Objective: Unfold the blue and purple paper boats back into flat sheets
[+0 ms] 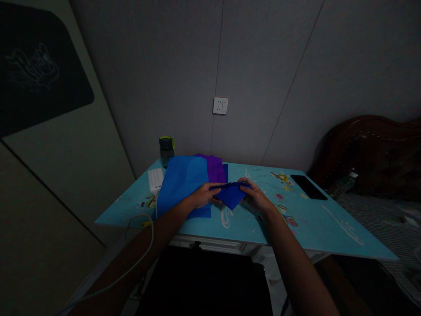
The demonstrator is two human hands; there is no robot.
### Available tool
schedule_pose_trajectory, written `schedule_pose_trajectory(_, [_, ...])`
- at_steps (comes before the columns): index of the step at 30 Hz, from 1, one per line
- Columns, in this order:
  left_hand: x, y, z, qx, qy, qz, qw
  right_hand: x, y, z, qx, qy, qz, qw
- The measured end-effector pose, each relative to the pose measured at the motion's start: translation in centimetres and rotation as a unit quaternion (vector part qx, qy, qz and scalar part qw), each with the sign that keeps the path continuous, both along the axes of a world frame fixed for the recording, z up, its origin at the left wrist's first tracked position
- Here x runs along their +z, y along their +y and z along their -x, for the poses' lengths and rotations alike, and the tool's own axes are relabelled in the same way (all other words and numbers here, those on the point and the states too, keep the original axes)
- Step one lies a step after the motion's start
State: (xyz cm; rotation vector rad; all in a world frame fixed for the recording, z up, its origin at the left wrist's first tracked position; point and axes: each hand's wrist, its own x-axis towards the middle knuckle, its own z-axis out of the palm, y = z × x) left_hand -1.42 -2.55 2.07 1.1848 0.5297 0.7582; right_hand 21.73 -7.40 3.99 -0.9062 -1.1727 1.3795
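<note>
A dark blue sheet of folded paper [232,196] is held between both hands just above the desk, its lower corner pointing down toward me. My left hand [205,194] pinches its left side, and my right hand [255,196] grips the right side with the thumb on top. Some fingertips are hidden behind the paper. Close to my left hand lie sheets of light blue paper [184,175], with purple paper [215,169] showing from under them.
On the light blue desk [315,224] a black phone [308,187] lies at the right. A white power bank [155,180] with a cable and a dark bottle [166,151] stand at the left. A wall socket [220,105] is behind. A bed headboard [371,153] stands at the right.
</note>
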Motion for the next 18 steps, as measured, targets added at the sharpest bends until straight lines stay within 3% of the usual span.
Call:
schedule_pose_trajectory(6, [-0.16,0.15,0.05,0.009,-0.032,0.037,0.999,-0.01,0.04,0.03,0.003,0.046,0.004,0.999])
schedule_pose_trajectory(12, [0.12,-0.25,0.48,-0.063,-0.07,0.034,0.995,0.09,0.12,-0.2,-0.023,0.039,0.0,0.999])
schedule_pose_trajectory(18, [0.04,-0.28,0.7,-0.091,-0.069,0.011,0.993,0.56,-0.23,0.16,-0.001,0.021,-0.024,0.999])
